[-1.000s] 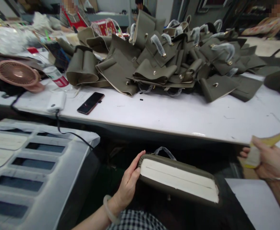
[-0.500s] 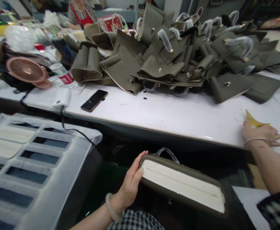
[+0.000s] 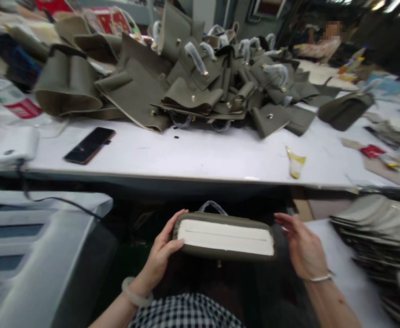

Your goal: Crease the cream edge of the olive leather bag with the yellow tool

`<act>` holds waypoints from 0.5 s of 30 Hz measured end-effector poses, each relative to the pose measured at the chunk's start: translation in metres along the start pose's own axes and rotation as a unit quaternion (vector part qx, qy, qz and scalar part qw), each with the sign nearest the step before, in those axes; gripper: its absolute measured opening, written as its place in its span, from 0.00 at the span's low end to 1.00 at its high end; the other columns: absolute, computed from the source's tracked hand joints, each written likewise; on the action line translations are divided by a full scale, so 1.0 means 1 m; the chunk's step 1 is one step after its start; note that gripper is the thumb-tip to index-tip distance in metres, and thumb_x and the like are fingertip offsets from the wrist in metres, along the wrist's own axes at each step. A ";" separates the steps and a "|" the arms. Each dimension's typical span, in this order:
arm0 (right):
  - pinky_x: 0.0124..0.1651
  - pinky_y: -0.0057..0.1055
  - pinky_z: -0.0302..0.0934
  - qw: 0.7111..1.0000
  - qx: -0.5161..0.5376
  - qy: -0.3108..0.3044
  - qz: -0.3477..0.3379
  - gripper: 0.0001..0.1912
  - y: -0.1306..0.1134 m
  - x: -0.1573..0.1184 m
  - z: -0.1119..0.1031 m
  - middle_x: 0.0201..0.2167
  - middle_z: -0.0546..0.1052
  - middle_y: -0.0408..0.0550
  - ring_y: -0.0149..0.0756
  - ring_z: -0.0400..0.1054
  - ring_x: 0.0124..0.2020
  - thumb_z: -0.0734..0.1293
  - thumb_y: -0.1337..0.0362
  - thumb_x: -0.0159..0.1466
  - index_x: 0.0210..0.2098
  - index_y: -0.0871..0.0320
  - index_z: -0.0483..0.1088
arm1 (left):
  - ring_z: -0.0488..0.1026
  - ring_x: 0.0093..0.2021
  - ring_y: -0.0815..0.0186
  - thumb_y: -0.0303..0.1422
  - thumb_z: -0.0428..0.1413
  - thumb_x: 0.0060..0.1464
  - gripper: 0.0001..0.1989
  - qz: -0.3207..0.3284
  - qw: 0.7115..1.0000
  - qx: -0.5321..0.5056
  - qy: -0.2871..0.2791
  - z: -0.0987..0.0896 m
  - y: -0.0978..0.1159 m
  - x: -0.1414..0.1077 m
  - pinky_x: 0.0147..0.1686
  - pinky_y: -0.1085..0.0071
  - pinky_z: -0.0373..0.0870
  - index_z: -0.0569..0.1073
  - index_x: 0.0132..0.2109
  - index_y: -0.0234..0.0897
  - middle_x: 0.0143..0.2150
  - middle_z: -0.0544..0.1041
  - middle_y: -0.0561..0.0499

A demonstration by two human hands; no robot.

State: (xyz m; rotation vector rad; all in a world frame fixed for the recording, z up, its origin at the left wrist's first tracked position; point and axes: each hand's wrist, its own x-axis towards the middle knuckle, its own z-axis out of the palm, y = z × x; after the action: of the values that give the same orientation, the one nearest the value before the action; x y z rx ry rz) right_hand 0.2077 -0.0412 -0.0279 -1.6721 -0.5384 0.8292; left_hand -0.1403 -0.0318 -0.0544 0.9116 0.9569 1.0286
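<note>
An olive handbag (image 3: 200, 256) is held over my lap, its white bottom panel turned up toward me. My left hand (image 3: 161, 250) grips its left end, thumb on the near edge and fingers around the far side. A plastic-wrapped handle shows beyond the bag's far edge. Just off the bag's right end is my right hand (image 3: 300, 246), fingers apart and holding nothing. A yellow-edged scraper-like piece (image 3: 294, 163) lies on the white table (image 3: 200, 157) beyond my right hand.
Olive bag parts (image 3: 193, 100) are heaped along the back of the table. A phone (image 3: 89, 145) and a white device (image 3: 17, 145) with a black cable lie at left. Below them stands a slotted grey rack (image 3: 66, 228). Stacked pieces (image 3: 381, 237) sit at right.
My right hand has let go of the yellow piece on the table and come back beside the bag's right end. The bag is now more level. The view has turned right.
</note>
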 end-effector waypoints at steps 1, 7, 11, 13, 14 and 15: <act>0.44 0.36 0.60 0.999 0.021 -0.006 0.031 0.29 0.003 -0.014 0.001 0.44 0.79 0.56 0.45 0.70 0.46 0.71 0.39 0.51 0.36 0.59 0.79 | 0.60 0.65 0.52 0.35 0.57 0.54 0.30 -0.007 1.000 -0.007 0.020 0.001 -0.002 0.000 0.66 0.62 0.53 0.64 0.64 0.46 0.66 0.65 0.51; 0.50 0.38 0.63 0.979 0.180 -0.030 0.094 0.28 0.015 -0.056 0.023 0.43 0.79 0.53 0.47 0.71 0.48 0.70 0.42 0.55 0.43 0.59 0.77 | 0.58 0.66 0.48 0.39 0.62 0.51 0.31 -0.048 0.996 -0.026 0.070 0.003 -0.013 0.005 0.69 0.53 0.45 0.67 0.62 0.47 0.64 0.67 0.53; 0.48 0.34 0.65 0.978 0.194 -0.037 0.064 0.25 0.023 -0.062 0.036 0.47 0.78 0.52 0.43 0.71 0.48 0.69 0.46 0.60 0.48 0.59 0.75 | 0.59 0.65 0.47 0.41 0.62 0.51 0.30 -0.045 0.995 -0.021 0.092 0.006 -0.013 0.006 0.69 0.52 0.45 0.68 0.61 0.46 0.63 0.69 0.53; 0.47 0.33 0.65 0.984 0.169 -0.037 0.033 0.26 0.027 -0.060 0.041 0.48 0.78 0.52 0.42 0.71 0.47 0.67 0.46 0.62 0.49 0.59 0.74 | 0.59 0.66 0.47 0.41 0.63 0.49 0.30 -0.043 0.994 -0.026 0.102 0.005 -0.011 0.005 0.69 0.52 0.46 0.69 0.60 0.46 0.63 0.69 0.54; 0.47 0.33 0.65 0.987 0.157 -0.034 0.019 0.26 0.029 -0.059 0.042 0.49 0.77 0.52 0.42 0.71 0.47 0.66 0.46 0.62 0.49 0.59 0.74 | 0.59 0.66 0.47 0.41 0.63 0.49 0.31 -0.045 0.993 -0.027 0.103 0.004 -0.010 0.004 0.69 0.53 0.46 0.69 0.60 0.46 0.62 0.70 0.54; 0.46 0.33 0.65 0.989 0.147 -0.029 0.006 0.26 0.031 -0.058 0.044 0.49 0.77 0.52 0.41 0.71 0.47 0.65 0.45 0.63 0.50 0.59 0.74 | 0.59 0.66 0.48 0.42 0.63 0.49 0.31 -0.048 0.993 -0.024 0.101 0.004 -0.009 0.003 0.70 0.54 0.47 0.69 0.60 0.47 0.62 0.70 0.55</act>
State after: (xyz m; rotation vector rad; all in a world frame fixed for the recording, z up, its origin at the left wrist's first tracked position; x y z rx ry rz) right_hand 0.1346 -0.0630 -0.0490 -1.3861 -0.4218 0.9211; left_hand -0.1338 -0.0313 -0.0621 0.7248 1.1292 1.0711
